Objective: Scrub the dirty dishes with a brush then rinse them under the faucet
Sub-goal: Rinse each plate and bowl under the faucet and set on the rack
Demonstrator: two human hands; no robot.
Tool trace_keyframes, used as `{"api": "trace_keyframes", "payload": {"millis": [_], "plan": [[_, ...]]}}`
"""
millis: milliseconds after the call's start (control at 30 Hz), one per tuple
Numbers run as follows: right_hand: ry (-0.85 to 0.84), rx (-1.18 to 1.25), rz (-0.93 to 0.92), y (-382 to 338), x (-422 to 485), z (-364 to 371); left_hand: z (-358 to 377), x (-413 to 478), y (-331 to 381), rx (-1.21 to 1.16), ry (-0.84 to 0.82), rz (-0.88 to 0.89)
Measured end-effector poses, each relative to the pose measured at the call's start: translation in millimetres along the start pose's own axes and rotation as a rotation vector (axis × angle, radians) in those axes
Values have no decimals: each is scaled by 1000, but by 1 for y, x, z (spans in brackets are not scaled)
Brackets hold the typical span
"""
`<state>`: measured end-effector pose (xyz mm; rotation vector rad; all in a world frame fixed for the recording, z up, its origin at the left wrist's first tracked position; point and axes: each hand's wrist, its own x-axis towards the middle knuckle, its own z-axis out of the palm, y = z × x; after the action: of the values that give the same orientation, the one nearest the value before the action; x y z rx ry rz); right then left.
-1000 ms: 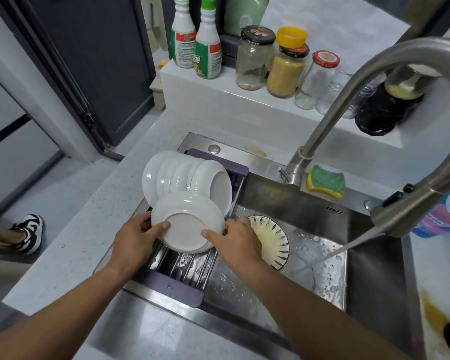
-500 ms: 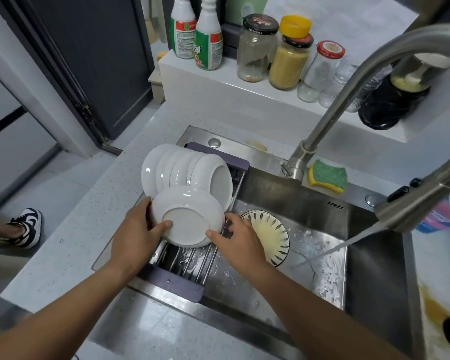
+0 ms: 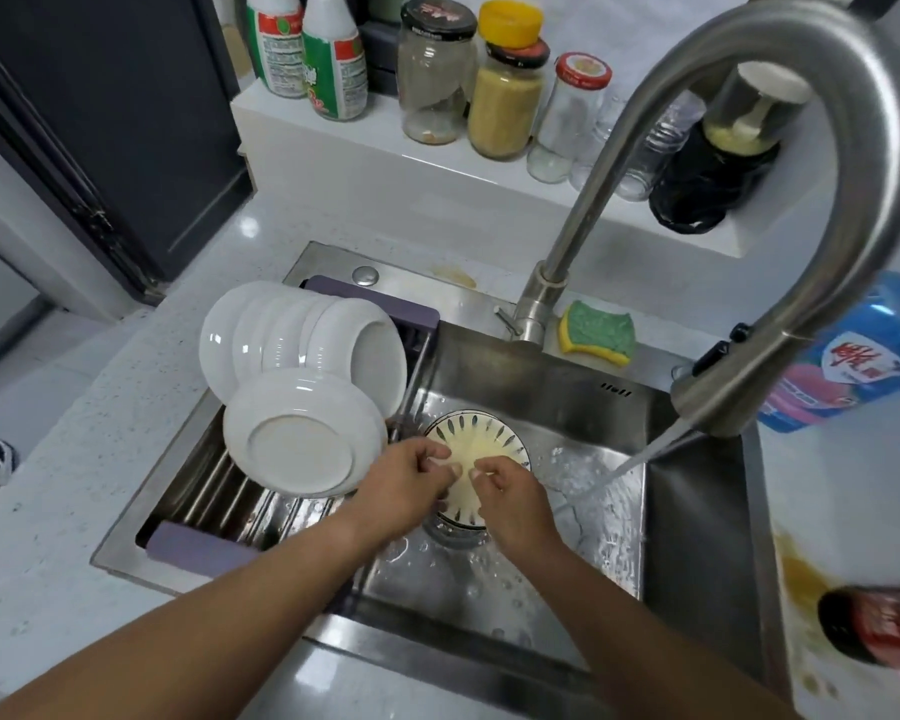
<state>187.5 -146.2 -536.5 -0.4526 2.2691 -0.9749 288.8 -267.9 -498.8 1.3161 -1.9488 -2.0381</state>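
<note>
Sink (image 3: pixel 697 537): one steel basin set in a pale counter, wet on its floor.
Faucet (image 3: pixel 853 148): one, rising from the sink's back rim and arching over the sink's right side, with its head pointing down into the basin.
Water (image 3: pixel 640 459): one thin stream, slanting from the faucet head to the sink floor, right of the plate.
Patterned plate (image 3: pixel 484 439): one, on the sink floor near the middle. It has a cream centre and dark petal marks round the rim, and the hands cover its near half.
Left hand (image 3: pixel 406 485): over the left part of the plate in the sink, fingers curled, tips close to the right hand's. I cannot tell whether it grips the plate.
Right hand (image 3: pixel 515 501): over the plate's right part, fingers curled likewise. I cannot tell its hold either.
Rack (image 3: pixel 198 545): one, with steel bars and purple ends, spanning the sink's left part.
White bowls (image 3: pixel 292 335): five by their rims, nested on their sides at the rack's far end.
Upturned bowl (image 3: pixel 302 439): one, leaning against that row with its foot ring facing up, just left of the plate.
Sponge (image 3: pixel 598 332): one, green over yellow, on the sink's back rim beside the faucet base.
Bottles (image 3: pixel 333 59): two, with green and red labels, on the ledge behind the sink.
Jars (image 3: pixel 437 70): three lidded ones on that ledge. More glass stands behind the faucet neck, too hidden to count.
Blue pouch (image 3: pixel 863 356): one, right of the sink.
Dark bottle (image 3: pixel 879 636): one, with a red label, at the sink's near right.
</note>
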Motion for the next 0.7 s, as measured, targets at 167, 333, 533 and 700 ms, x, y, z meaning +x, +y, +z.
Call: {"api": "trace_keyframes", "payload": {"millis": [167, 333, 533, 700], "plan": [[101, 49, 143, 30, 15, -14, 27, 31, -27, -65, 52, -257], [135, 105, 304, 67, 32, -21, 34, 64, -61, 79, 166, -259], [68, 141, 392, 90, 46, -22, 51, 80, -85, 172, 231, -231], [51, 178, 420, 106, 58, -8, 54, 89, -98, 166, 198, -206]]}}
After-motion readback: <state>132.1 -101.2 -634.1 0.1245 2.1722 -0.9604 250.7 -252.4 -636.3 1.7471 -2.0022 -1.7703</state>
